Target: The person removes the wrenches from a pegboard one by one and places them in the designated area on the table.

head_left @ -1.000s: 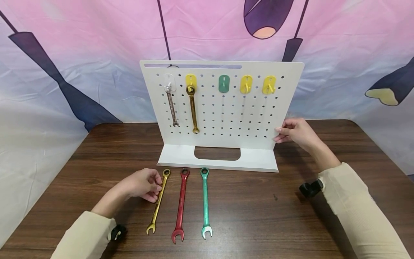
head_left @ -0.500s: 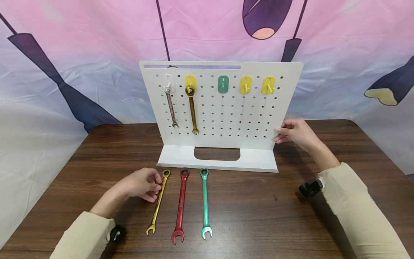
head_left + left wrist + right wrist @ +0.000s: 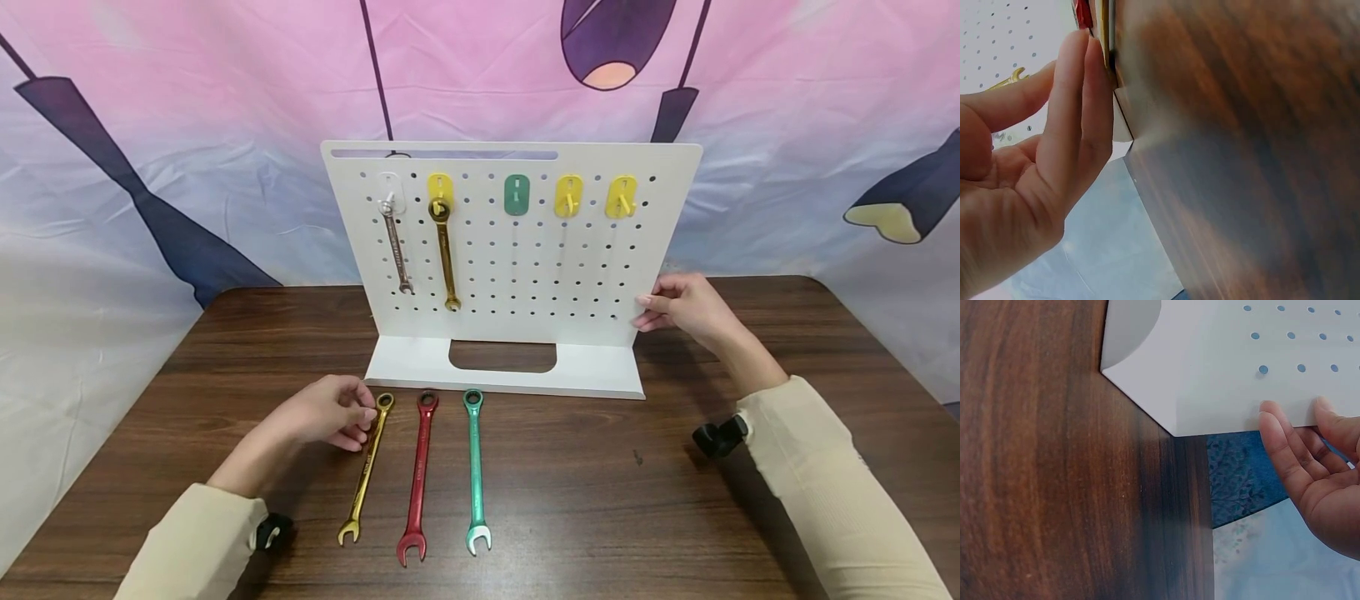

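My left hand [image 3: 330, 414] is beside the upper part of a golden combination wrench [image 3: 367, 475] lying on the table. In the left wrist view, that hand's fingers [image 3: 1071, 94] are fairly straight, the thumb apart from them; whether they touch the wrench cannot be made out. To its right lie a red wrench [image 3: 420, 479] and a green wrench [image 3: 476, 475], ring ends toward a white pegboard [image 3: 540, 275]. My right hand [image 3: 686, 308] holds the pegboard's right edge, fingertips against the edge in the right wrist view. A silver wrench [image 3: 397, 250] and a darker golden wrench [image 3: 446, 258] hang on the board.
The pegboard also bears a green hook [image 3: 517, 195] and two yellow hooks [image 3: 568, 197] without wrenches. Its base stands on a dark wooden table [image 3: 585, 500]. A patterned cloth [image 3: 480, 75] hangs behind the table.
My left hand has shifted slightly up along the golden wrench, toward its ring end. The wrenches and my right hand at the board have stayed put.
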A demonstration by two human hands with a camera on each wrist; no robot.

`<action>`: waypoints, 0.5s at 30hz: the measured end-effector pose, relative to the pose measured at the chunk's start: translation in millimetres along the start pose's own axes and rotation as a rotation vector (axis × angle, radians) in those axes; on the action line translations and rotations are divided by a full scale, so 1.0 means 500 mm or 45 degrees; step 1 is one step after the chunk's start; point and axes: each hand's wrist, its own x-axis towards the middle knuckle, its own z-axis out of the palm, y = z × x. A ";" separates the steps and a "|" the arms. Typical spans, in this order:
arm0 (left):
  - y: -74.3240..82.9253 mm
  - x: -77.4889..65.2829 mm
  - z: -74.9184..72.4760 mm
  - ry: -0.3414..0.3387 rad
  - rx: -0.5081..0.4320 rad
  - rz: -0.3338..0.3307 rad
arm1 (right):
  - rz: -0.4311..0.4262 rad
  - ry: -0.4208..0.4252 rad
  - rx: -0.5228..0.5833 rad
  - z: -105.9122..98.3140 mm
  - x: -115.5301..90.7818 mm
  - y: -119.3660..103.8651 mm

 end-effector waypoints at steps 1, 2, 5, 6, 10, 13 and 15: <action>0.002 0.001 -0.001 0.004 0.006 0.007 | 0.000 0.001 -0.002 0.000 0.000 0.000; 0.004 0.002 -0.003 0.010 0.010 0.013 | 0.001 0.001 -0.004 0.000 0.000 0.000; 0.012 0.004 -0.006 0.024 0.030 0.045 | 0.002 0.003 -0.016 0.001 0.000 0.001; 0.015 0.005 -0.007 0.032 0.034 0.055 | 0.003 0.003 -0.019 0.001 0.000 0.001; 0.027 0.009 -0.010 0.057 0.036 0.103 | 0.004 0.000 -0.021 0.001 0.001 0.000; 0.035 0.014 -0.011 0.077 0.033 0.130 | 0.006 -0.002 -0.008 0.001 0.001 -0.001; 0.040 0.017 -0.012 0.088 0.034 0.150 | 0.008 -0.003 0.002 0.001 0.000 -0.002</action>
